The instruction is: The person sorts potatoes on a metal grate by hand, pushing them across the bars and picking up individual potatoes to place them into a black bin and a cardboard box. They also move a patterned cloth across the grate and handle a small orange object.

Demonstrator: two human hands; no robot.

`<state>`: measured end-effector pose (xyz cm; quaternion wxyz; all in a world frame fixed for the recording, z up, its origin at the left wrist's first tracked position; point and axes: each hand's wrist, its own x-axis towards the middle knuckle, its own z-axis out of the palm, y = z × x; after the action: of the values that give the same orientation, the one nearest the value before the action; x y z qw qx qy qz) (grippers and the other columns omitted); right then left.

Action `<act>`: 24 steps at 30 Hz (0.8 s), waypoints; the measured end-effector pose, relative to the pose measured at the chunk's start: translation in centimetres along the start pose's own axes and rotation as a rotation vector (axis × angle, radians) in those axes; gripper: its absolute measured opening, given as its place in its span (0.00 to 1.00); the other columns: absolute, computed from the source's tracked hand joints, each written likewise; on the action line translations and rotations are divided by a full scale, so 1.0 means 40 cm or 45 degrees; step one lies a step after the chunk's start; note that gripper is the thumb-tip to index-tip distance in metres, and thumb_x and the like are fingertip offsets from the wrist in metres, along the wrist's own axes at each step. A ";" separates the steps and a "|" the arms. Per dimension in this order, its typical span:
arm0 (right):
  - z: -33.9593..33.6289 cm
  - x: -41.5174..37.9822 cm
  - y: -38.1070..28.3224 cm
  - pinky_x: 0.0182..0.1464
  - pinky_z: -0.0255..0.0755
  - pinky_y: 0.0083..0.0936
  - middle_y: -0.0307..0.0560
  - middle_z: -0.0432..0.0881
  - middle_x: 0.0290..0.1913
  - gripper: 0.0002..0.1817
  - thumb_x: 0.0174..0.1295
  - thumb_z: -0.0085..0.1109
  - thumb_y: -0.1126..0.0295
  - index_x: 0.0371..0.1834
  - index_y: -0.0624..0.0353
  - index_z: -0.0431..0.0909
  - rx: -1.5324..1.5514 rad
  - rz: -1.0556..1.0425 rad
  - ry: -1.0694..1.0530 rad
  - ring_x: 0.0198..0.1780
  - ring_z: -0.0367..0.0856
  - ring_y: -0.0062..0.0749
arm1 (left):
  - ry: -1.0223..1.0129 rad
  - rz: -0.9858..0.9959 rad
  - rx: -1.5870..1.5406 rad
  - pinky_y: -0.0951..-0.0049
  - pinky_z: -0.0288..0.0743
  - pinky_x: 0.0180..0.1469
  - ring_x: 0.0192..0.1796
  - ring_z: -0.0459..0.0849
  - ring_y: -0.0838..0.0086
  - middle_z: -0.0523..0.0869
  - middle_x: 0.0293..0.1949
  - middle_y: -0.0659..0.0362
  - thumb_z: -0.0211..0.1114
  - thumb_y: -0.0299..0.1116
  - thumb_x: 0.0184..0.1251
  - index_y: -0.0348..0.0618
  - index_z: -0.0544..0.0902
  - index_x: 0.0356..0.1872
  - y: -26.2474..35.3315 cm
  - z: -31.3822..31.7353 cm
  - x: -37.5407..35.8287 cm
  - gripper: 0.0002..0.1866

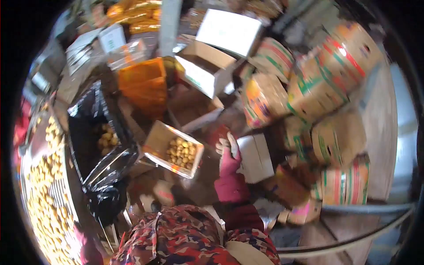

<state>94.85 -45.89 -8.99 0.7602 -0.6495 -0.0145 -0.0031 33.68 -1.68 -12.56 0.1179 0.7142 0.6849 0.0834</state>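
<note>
My right hand (227, 145), in a pale glove below a maroon sleeve, reaches forward with its fingers stretched out and apart. Nothing plainly sits in it. To its left stands an open carton (152, 152) partly filled with small round yellow-brown produce (182, 153); a gap separates them. Close on its right is a white box (256, 158). At the lower left, a maroon sleeve (89, 249) marks my left arm beside a slatted sorting table (67, 194) covered in the same produce (48, 216). Glare and blur hide my left hand's fingers.
A black plastic-lined container (81, 145) holds more produce. Behind the carton are an orange bag (143, 84) and an open white box (194, 76). Printed cardboard cartons (318, 86) pile up on the right. A curved metal rail (344, 247) crosses the lower right.
</note>
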 end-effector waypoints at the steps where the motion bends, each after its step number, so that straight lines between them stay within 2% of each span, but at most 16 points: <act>1: 0.074 0.010 -0.020 0.46 0.81 0.27 0.49 0.84 0.51 0.22 0.70 0.52 0.79 0.68 0.60 0.74 -0.046 -0.063 -0.135 0.45 0.86 0.32 | -0.017 -0.043 -0.119 0.60 0.79 0.47 0.44 0.86 0.59 0.86 0.42 0.48 0.65 0.46 0.68 0.36 0.75 0.63 0.020 0.010 -0.015 0.29; 3: 0.283 -0.015 -0.076 0.50 0.80 0.26 0.47 0.84 0.52 0.23 0.70 0.54 0.81 0.68 0.64 0.73 0.127 -0.081 -0.351 0.50 0.83 0.28 | -0.336 -0.267 -0.882 0.64 0.79 0.37 0.34 0.86 0.68 0.87 0.33 0.53 0.65 0.47 0.68 0.37 0.82 0.52 0.086 0.014 -0.027 0.23; 5: 0.431 -0.084 -0.091 0.53 0.78 0.23 0.47 0.81 0.56 0.23 0.72 0.54 0.77 0.70 0.65 0.71 0.172 0.112 -0.748 0.49 0.81 0.24 | -0.112 -0.250 -0.188 0.63 0.79 0.38 0.33 0.85 0.69 0.89 0.35 0.54 0.68 0.47 0.63 0.41 0.87 0.46 0.391 -0.131 -0.175 0.20; 6: 0.496 -0.129 -0.058 0.52 0.78 0.24 0.48 0.81 0.56 0.22 0.73 0.54 0.76 0.70 0.65 0.71 0.258 0.119 -0.966 0.48 0.81 0.25 | -0.061 0.118 -0.734 0.62 0.78 0.44 0.40 0.84 0.66 0.88 0.40 0.50 0.71 0.43 0.63 0.39 0.80 0.54 0.501 -0.223 -0.276 0.23; 7: 0.559 -0.190 -0.025 0.49 0.78 0.22 0.47 0.82 0.52 0.23 0.72 0.51 0.79 0.70 0.64 0.71 0.315 0.132 -1.166 0.45 0.79 0.23 | -0.361 -0.713 -0.772 0.57 0.78 0.48 0.45 0.85 0.61 0.87 0.42 0.50 0.75 0.44 0.59 0.41 0.79 0.55 0.524 -0.288 -0.247 0.27; 8: 0.612 -0.246 -0.002 0.47 0.77 0.20 0.46 0.82 0.49 0.23 0.71 0.48 0.81 0.70 0.62 0.70 0.358 0.137 -1.342 0.42 0.78 0.21 | 0.186 -0.005 -0.159 0.52 0.77 0.48 0.46 0.85 0.54 0.87 0.44 0.49 0.77 0.43 0.57 0.43 0.80 0.56 0.317 -0.089 -0.210 0.27; 9: 0.657 -0.292 0.008 0.45 0.76 0.18 0.46 0.82 0.48 0.25 0.70 0.46 0.83 0.71 0.64 0.68 0.303 0.153 -1.607 0.40 0.77 0.20 | 0.352 0.135 -0.117 0.50 0.77 0.49 0.47 0.84 0.50 0.85 0.46 0.48 0.77 0.42 0.54 0.43 0.80 0.56 0.321 -0.072 -0.233 0.29; 10: 0.695 -0.346 0.005 0.47 0.76 0.19 0.45 0.83 0.47 0.25 0.69 0.48 0.82 0.70 0.61 0.70 0.298 0.347 -1.781 0.41 0.80 0.22 | 0.220 -0.075 -0.038 0.52 0.75 0.50 0.47 0.82 0.50 0.84 0.46 0.49 0.77 0.41 0.52 0.44 0.79 0.57 0.371 -0.112 -0.249 0.30; 12: 0.764 -0.443 0.031 0.48 0.77 0.21 0.45 0.84 0.47 0.25 0.68 0.50 0.81 0.69 0.57 0.72 0.057 -0.008 -2.059 0.42 0.82 0.23 | 0.427 0.209 -0.029 0.56 0.72 0.54 0.48 0.79 0.53 0.82 0.42 0.51 0.78 0.42 0.47 0.43 0.78 0.56 0.314 -0.065 -0.249 0.33; 13: 0.801 -0.498 0.005 0.49 0.79 0.25 0.48 0.86 0.47 0.22 0.68 0.54 0.77 0.65 0.55 0.76 -0.093 -0.008 -2.090 0.43 0.85 0.28 | 0.225 0.091 -0.067 0.54 0.73 0.52 0.48 0.79 0.51 0.82 0.42 0.50 0.77 0.42 0.46 0.42 0.76 0.54 0.360 -0.106 -0.265 0.32; 16: 0.910 -0.629 0.015 0.49 0.80 0.31 0.53 0.87 0.46 0.19 0.67 0.57 0.73 0.61 0.57 0.79 -0.220 -0.239 -2.282 0.43 0.87 0.38 | 0.216 0.237 -0.234 0.50 0.74 0.50 0.46 0.81 0.49 0.82 0.41 0.48 0.73 0.43 0.45 0.45 0.78 0.46 0.348 -0.108 -0.257 0.26; 17: 0.947 -0.665 -0.017 0.52 0.81 0.32 0.52 0.86 0.51 0.25 0.63 0.61 0.77 0.66 0.58 0.77 -0.158 -0.721 -2.255 0.49 0.87 0.36 | 0.362 0.275 -0.238 0.50 0.75 0.50 0.48 0.81 0.49 0.82 0.41 0.48 0.73 0.43 0.45 0.44 0.79 0.46 0.358 -0.111 -0.264 0.26; 18: 0.981 -0.701 0.005 0.54 0.80 0.34 0.55 0.85 0.55 0.25 0.62 0.64 0.73 0.65 0.58 0.78 -0.327 -0.696 -2.274 0.52 0.86 0.41 | 0.354 0.301 -0.272 0.50 0.75 0.54 0.51 0.81 0.48 0.83 0.47 0.47 0.73 0.45 0.46 0.44 0.78 0.51 0.353 -0.108 -0.264 0.29; 20: 1.063 -0.764 0.056 0.61 0.75 0.44 0.58 0.82 0.57 0.29 0.58 0.68 0.69 0.66 0.58 0.76 -0.332 -1.156 -2.234 0.57 0.82 0.52 | 0.264 0.247 -0.481 0.52 0.72 0.64 0.60 0.79 0.48 0.81 0.57 0.45 0.73 0.47 0.51 0.45 0.76 0.62 0.331 -0.092 -0.273 0.36; 23: 1.163 -0.836 0.103 0.61 0.73 0.43 0.53 0.83 0.57 0.27 0.61 0.65 0.54 0.61 0.53 0.79 -0.936 -1.643 -2.123 0.60 0.80 0.49 | 0.127 0.139 -0.939 0.56 0.62 0.76 0.71 0.72 0.52 0.74 0.69 0.45 0.70 0.46 0.63 0.47 0.68 0.75 0.271 -0.162 -0.331 0.39; 24: 1.200 -0.839 0.109 0.59 0.74 0.44 0.51 0.84 0.55 0.24 0.62 0.63 0.50 0.56 0.51 0.82 -1.235 -1.536 -2.207 0.57 0.81 0.50 | 0.156 0.121 -0.952 0.56 0.62 0.76 0.71 0.72 0.52 0.74 0.69 0.45 0.70 0.46 0.63 0.47 0.68 0.75 0.217 -0.190 -0.339 0.39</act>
<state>60.55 1.72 -6.68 0.0419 -0.5445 -0.8343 0.0756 39.21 -15.12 -2.27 0.3253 0.6466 0.5790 0.3754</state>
